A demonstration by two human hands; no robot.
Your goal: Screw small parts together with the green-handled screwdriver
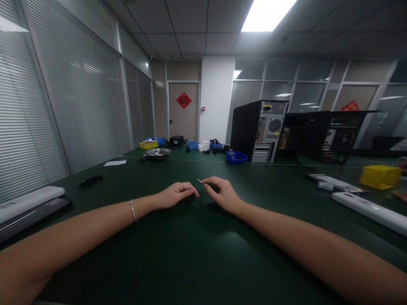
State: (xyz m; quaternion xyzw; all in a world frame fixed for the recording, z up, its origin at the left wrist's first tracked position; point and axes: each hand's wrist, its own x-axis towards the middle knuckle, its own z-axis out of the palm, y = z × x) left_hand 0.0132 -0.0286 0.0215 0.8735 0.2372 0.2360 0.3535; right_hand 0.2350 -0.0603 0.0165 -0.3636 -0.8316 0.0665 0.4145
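The right hand (224, 195) holds a tool (200, 181), long axis slanting, tip pointing left.

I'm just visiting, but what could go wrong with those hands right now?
The right hand holds a slim tool whose metal tip sits close to the left hand; a slip might poke it.
What seems a small dark thing at the left hand nearly matches the dark green table, so it could be hard to spot if dropped.
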